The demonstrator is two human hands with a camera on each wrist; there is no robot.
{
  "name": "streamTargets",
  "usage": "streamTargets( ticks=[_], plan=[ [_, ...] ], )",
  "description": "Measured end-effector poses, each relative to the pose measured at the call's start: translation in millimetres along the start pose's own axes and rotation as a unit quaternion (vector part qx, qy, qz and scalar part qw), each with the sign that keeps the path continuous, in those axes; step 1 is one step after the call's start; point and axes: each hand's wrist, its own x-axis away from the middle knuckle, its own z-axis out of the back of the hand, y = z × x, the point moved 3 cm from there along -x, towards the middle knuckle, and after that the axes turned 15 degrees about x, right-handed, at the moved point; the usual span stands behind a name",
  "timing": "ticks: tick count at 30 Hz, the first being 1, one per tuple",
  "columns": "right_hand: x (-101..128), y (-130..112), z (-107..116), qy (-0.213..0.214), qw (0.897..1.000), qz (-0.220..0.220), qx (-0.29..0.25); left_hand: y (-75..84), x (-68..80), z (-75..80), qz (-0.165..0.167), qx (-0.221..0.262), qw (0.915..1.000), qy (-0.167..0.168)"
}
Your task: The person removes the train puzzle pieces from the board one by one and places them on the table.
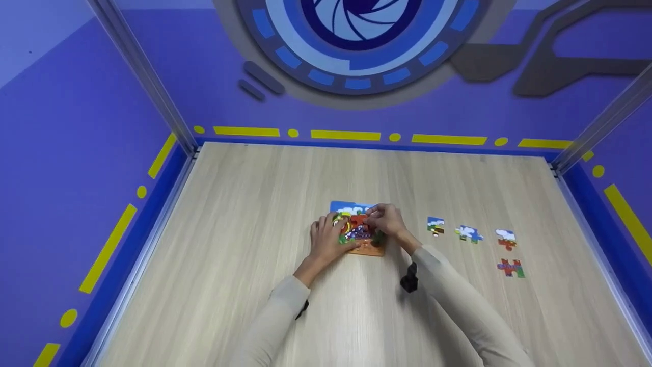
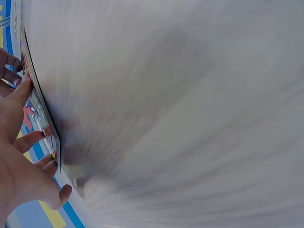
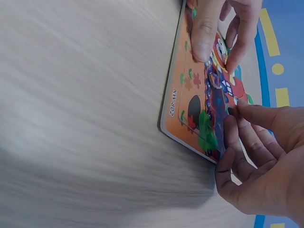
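A jigsaw puzzle board (image 1: 372, 250) with an orange lower edge and a blue top lies on the table under both hands. My left hand (image 1: 326, 237) spreads over its left side, thumb along the orange edge and fingertips on the picture. In the right wrist view the left thumb (image 3: 203, 40) presses flat on the orange border. My right hand (image 1: 388, 220) is at the board's right side. Its thumb and forefinger pinch a puzzle piece (image 3: 231, 110) low over the picture; the fingers cover most of it. The other right fingers curl beside the board's edge.
Several loose puzzle pieces lie to the right: one with blue and green (image 1: 435, 226), a cloud piece (image 1: 468, 234), a white-and-red piece (image 1: 506, 238) and a red-and-green piece (image 1: 511, 268). Blue panels (image 1: 153, 92) wall the wooden table (image 1: 244, 204) at the back and sides.
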Motion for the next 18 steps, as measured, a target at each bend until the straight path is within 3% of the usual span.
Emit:
streamTargets(
  ticks=[18],
  plan=[
    [8.2,17.0,20.3,-0.046,0.991,-0.062,-0.110,-1.1,-0.4,-0.3,-0.004,-0.005,1.0000,0.005]
  ],
)
